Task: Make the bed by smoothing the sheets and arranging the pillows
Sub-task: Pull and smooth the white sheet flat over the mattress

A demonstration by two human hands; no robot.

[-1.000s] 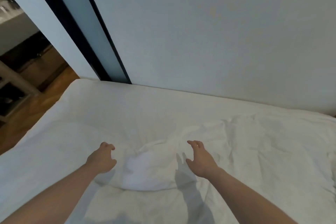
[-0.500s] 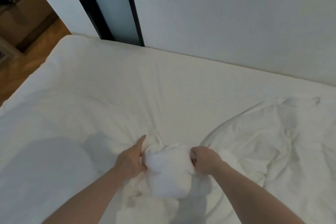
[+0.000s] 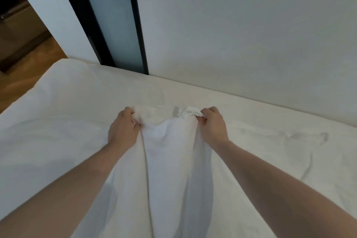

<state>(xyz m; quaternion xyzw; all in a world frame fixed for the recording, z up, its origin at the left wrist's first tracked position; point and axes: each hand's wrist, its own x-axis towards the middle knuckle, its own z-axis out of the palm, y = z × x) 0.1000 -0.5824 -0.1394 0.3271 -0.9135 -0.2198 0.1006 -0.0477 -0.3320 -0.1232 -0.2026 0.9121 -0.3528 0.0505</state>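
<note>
A bunched white sheet (image 3: 170,141) is gripped by the left hand (image 3: 123,129) and right hand (image 3: 212,123), fingers curled tightly, above the bed (image 3: 67,102).

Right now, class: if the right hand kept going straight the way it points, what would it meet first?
Probably the bare bed surface ahead of the right hand, then the wall; depth is hard to judge. It grips the white sheet.
</note>
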